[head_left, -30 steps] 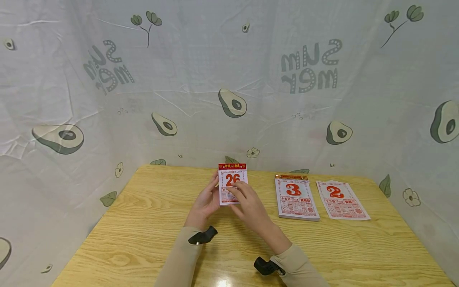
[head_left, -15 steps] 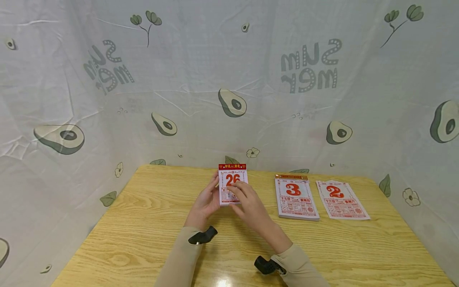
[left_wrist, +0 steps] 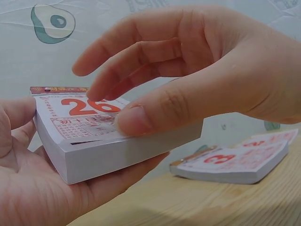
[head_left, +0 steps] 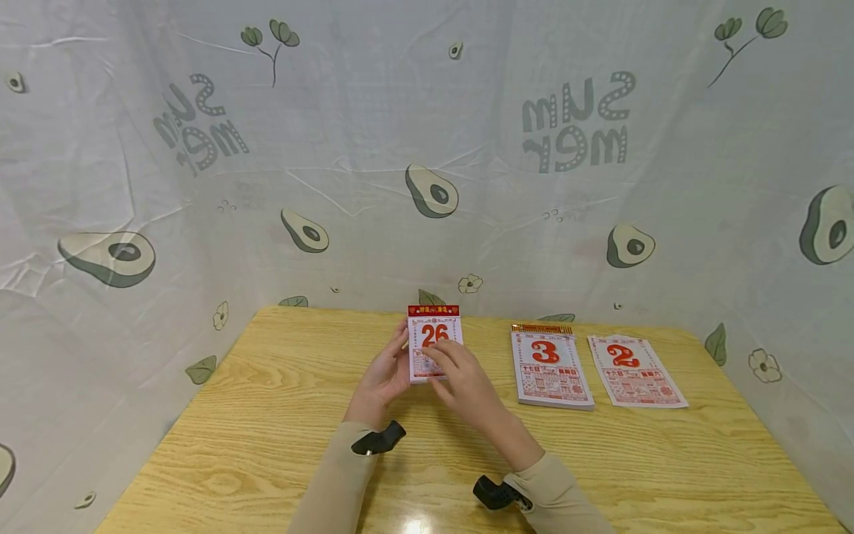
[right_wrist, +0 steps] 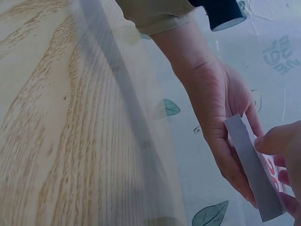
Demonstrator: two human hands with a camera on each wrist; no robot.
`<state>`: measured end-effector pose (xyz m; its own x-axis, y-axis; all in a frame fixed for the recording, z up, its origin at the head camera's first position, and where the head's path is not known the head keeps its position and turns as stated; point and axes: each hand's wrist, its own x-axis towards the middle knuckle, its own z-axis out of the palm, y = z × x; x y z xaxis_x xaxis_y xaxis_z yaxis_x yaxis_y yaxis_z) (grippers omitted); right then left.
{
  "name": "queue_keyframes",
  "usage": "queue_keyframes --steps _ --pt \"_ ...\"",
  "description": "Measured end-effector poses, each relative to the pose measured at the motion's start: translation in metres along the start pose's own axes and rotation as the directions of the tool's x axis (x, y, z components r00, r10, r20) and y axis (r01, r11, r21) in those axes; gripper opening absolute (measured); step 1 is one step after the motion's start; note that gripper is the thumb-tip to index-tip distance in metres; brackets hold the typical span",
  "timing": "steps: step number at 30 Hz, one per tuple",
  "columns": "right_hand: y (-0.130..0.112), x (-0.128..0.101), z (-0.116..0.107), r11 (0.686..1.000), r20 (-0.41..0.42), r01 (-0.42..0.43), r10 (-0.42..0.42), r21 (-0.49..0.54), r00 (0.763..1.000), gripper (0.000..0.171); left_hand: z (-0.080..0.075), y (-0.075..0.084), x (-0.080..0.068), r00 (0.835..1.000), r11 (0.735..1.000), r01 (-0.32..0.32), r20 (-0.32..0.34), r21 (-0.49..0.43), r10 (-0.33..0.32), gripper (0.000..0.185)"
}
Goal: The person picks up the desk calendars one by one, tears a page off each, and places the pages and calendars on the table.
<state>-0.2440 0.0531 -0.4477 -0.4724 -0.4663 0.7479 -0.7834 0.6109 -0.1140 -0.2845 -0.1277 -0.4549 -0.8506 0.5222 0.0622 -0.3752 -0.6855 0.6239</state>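
My left hand (head_left: 382, 380) holds a small tear-off calendar (head_left: 434, 325) with a red header strip and a big red 26. In the left wrist view its fingers lie under the pad (left_wrist: 117, 162) and its thumb is against the left side. Over the pad is my right hand (head_left: 472, 389), its thumb on the lower edge of the top sheet and its other fingers loosely bent above the number. A thin dark gap shows under that sheet's lower edge. The right wrist view has the pad (right_wrist: 251, 167) edge-on, resting in the left palm.
On the wooden table (head_left: 267, 445), right of my hands, lies a thicker calendar (head_left: 550, 371) showing 3. Beside it is a loose sheet (head_left: 634, 374) printed with 2. A pale curtain (head_left: 373, 111) with avocado prints hangs behind the table.
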Motion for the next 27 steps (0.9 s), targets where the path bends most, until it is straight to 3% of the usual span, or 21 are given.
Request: queue_keyframes --steps 6,15,23,27 --pt "0.0019 -0.0005 0.0039 0.996 -0.06 0.087 -0.089 -0.037 0.994 0.04 -0.0001 -0.0024 0.0018 1.0 1.0 0.0 0.01 0.003 0.0 0.029" --pt "0.0076 -0.0031 0.0058 0.963 -0.097 0.248 -0.258 -0.109 0.961 0.029 0.0013 -0.004 0.0024 0.998 1.0 -0.013 -0.062 0.008 0.013 0.042" --pt "0.0089 -0.0047 0.004 0.955 -0.071 0.262 -0.273 -0.139 0.959 0.024 0.0021 -0.0058 0.0027 0.997 1.0 -0.01 -0.077 -0.009 0.009 0.028" --pt "0.0086 -0.0047 0.003 0.958 -0.08 0.249 -0.262 -0.14 0.962 0.024 0.0024 -0.007 0.0024 0.999 1.0 -0.011 -0.05 0.003 0.011 0.029"
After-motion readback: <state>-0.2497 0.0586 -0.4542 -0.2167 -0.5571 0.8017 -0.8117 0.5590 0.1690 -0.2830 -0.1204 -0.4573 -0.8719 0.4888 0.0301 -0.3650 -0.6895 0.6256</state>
